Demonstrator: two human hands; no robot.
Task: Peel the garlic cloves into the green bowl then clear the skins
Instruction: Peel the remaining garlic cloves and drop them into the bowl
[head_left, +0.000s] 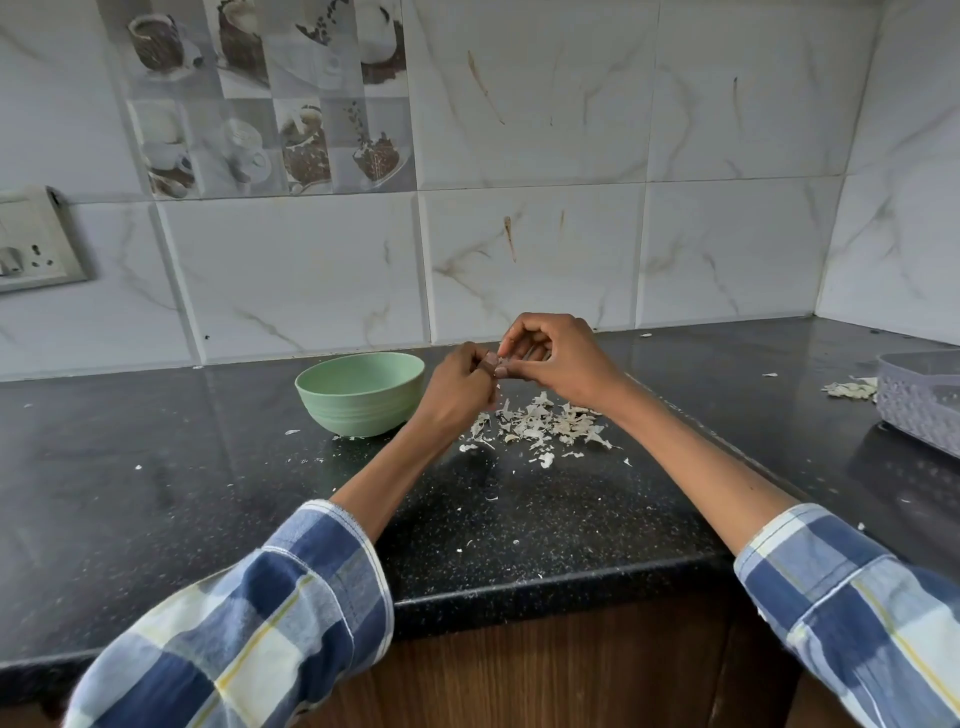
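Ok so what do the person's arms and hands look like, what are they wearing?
Both arms wear a checked shirt in dark blue, pale blue and white with thin yellow lines. The left sleeve and the right sleeve are pushed up, so both forearms are bare. The left hand and right hand are bare too: no gloves, and no rings, watch or bracelets that I can see.

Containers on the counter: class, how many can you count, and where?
2. The green bowl sits left of the hands; a grey basket sits at the right edge, partly cut off. Others may lie outside the view.
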